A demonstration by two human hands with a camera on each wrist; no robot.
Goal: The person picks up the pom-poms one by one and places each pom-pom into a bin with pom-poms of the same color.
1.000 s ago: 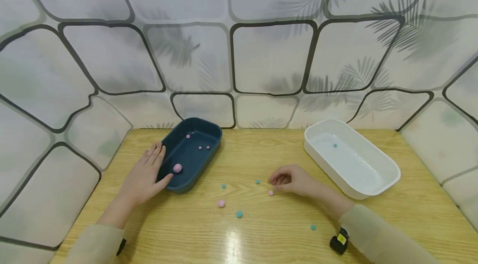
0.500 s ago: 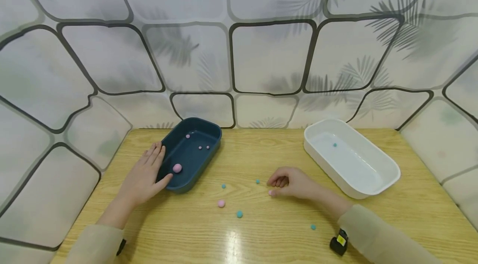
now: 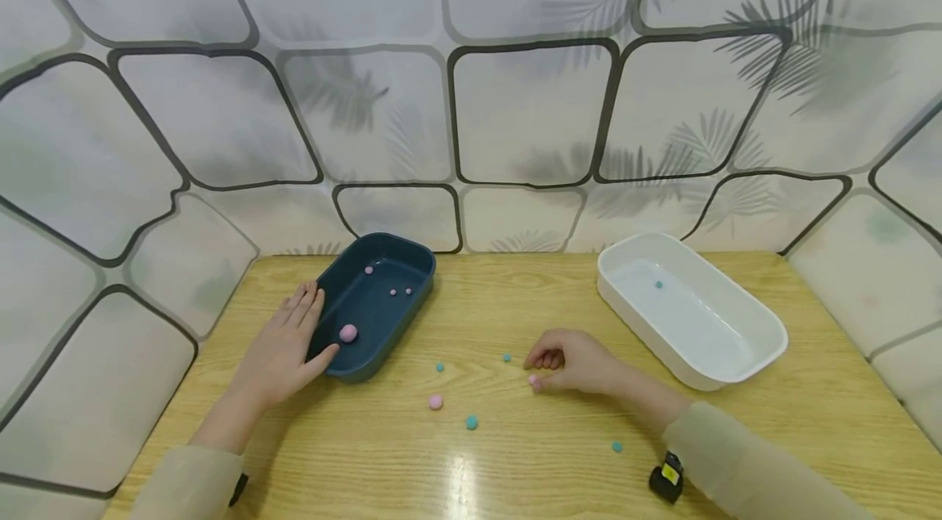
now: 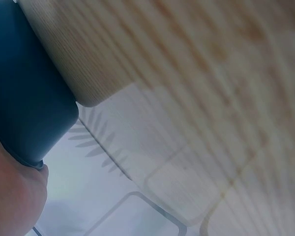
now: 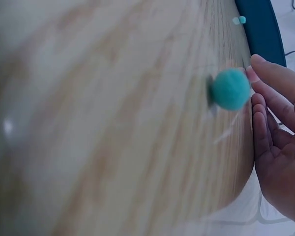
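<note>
My left hand (image 3: 283, 352) rests against the left side of a dark blue tray (image 3: 423, 262), fingers extended along its wall and thumb at the near rim. Inside that tray lie a larger pink ball (image 3: 348, 333) and several tiny pink ones. At mid-table, my right hand (image 3: 581, 360) has its fingers curled and pinches a small pink ball (image 3: 533, 380) between thumb and index finger, at table level. The right wrist view shows this pink ball (image 5: 251, 73) at the fingertips, partly hidden. A teal ball (image 5: 231, 89) appears close to the camera there.
A white tray (image 3: 765, 352) with one teal ball (image 3: 658, 284) stands at the right. Loose on the wooden table (image 3: 368, 455) are another pink ball (image 3: 436, 402) and several teal balls, one (image 3: 507, 357) just left of the right hand. A patterned wall (image 3: 530, 111) borders the table.
My right hand has shifted slightly left and down, its thumb and index finger coming onto the small pink ball. My left hand stays on the blue tray.
</note>
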